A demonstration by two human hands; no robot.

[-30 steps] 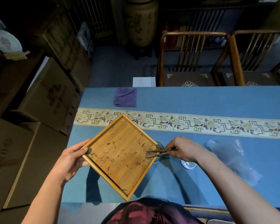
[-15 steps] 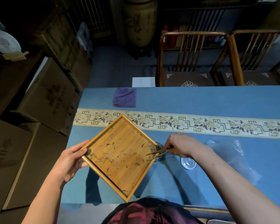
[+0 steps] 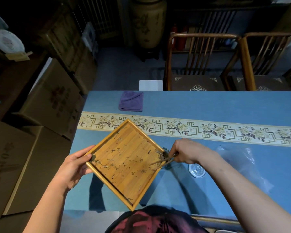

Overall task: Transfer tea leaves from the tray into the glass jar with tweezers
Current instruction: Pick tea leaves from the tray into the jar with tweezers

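Note:
My left hand (image 3: 74, 167) grips the left corner of a square bamboo tray (image 3: 107, 178), held tilted above the blue table. Scattered dark tea leaves (image 3: 124, 163) cling to its floor. My right hand (image 3: 187, 151) holds wooden tweezers (image 3: 163, 161) whose tips rest on the tray's right corner. The glass jar (image 3: 165, 151) stands just behind that corner, mostly hidden by the tray and the tweezers.
A round glass lid (image 3: 196, 170) lies on the table to the right of the jar. A clear plastic bag (image 3: 242, 163) lies further right, and a folded purple cloth (image 3: 131, 101) at the far edge. Cardboard boxes (image 3: 40, 115) stand left of the table, wooden chairs (image 3: 200, 64) behind it.
My right hand has shifted a little up and left, and the tweezer tips have swept toward the tray's right corner by the jar. The tray has stayed in my left hand.

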